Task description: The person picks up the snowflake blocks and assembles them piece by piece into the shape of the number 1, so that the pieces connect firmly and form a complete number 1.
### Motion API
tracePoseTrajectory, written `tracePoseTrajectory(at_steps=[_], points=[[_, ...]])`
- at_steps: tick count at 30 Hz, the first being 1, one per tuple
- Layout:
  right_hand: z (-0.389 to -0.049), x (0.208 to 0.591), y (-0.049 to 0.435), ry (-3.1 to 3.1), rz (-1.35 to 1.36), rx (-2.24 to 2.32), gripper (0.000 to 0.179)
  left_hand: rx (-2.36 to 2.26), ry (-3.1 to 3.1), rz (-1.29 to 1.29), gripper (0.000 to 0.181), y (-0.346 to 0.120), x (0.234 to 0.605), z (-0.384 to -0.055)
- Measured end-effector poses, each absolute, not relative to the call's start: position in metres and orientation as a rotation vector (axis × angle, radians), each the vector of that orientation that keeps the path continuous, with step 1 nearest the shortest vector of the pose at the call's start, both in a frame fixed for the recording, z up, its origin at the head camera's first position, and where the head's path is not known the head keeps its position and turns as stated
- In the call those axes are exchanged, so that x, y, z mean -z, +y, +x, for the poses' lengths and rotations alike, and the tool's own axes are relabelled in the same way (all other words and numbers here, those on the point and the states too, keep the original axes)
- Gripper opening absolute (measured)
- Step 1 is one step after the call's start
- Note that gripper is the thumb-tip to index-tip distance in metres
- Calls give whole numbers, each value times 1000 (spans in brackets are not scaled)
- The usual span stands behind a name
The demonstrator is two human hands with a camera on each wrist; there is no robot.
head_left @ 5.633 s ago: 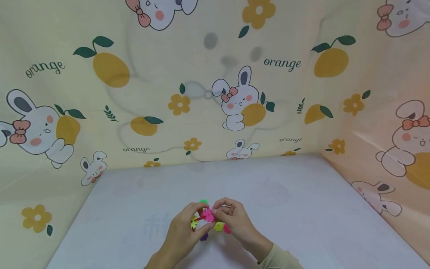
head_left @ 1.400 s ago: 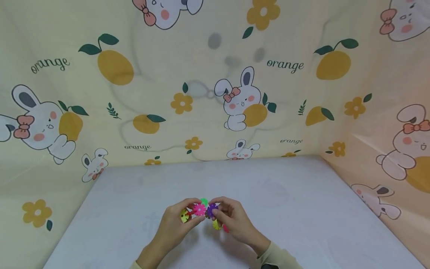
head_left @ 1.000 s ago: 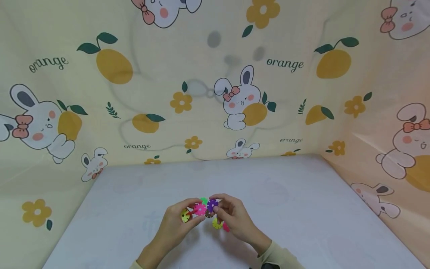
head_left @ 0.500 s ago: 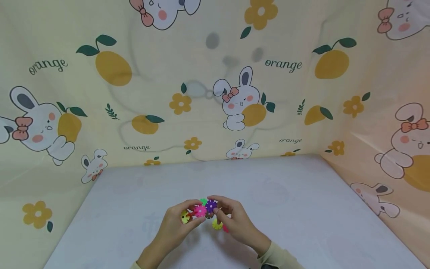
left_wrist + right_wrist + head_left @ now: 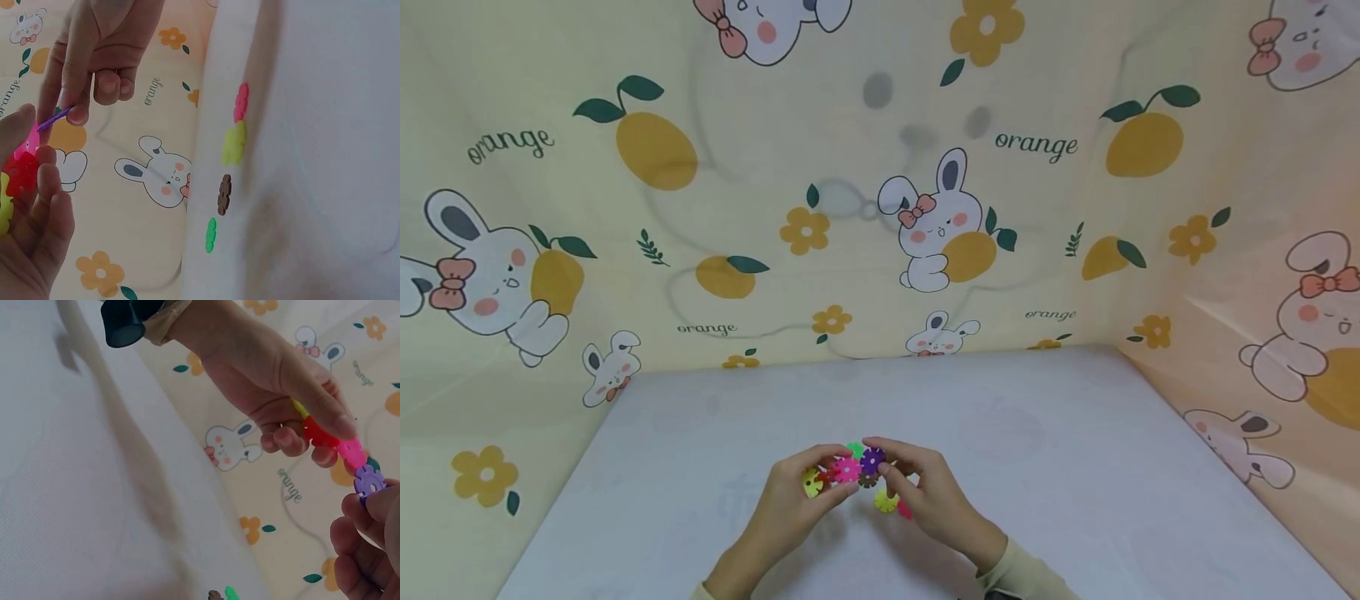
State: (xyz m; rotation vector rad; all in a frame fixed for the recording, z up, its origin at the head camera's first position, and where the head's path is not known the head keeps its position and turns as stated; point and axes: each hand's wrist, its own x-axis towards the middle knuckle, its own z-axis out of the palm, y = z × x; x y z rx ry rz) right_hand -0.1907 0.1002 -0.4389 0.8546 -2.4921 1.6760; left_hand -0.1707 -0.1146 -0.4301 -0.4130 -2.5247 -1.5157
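My left hand (image 5: 790, 496) holds a short joined chain of notched plastic snowflake discs: a yellow disc (image 5: 812, 483), a red disc (image 5: 22, 173) and a pink disc (image 5: 847, 469) at the right end. Between thumb and fingers, my right hand (image 5: 936, 492) pinches a purple snowflake disc (image 5: 872, 461). The purple disc's edge meets the pink disc's edge, as the right wrist view shows the purple disc (image 5: 370, 482) in line with the chain. Both hands are raised over the table.
Below the hands, loose discs lie on the white table (image 5: 1037, 475): a green disc (image 5: 211, 235), a brown disc (image 5: 224, 195), a yellow disc (image 5: 235, 142) and a pinkish-red disc (image 5: 241, 102). A cream printed cloth (image 5: 850, 275) walls the back and sides.
The purple disc lay on the table 5.6 s ago; my right hand has since picked it up and brought it against the pink disc. Over the last second both hands have barely moved.
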Motion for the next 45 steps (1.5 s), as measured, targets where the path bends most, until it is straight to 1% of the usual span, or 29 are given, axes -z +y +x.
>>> tracePoseTrajectory(at_steps=[13,24,31,38,45], points=[[-190,439,100,-2456,879,-1600,36,1574,-2546,-427,32,-115,428,-170],[-189,437,98,-2397,955,-1560,35,1596,-2551,-447,32,-115,427,-171],[-189,439,97,-2335,1007,-1539,35,1610,-2562,-451,37,-116,429,-170],[-188,441,95,-2324,1037,-1533,29,1685,-2557,-460,33,-116,431,-170],[-188,442,95,-2332,1043,-1529,29,1715,-2550,-473,32,-115,432,-170]])
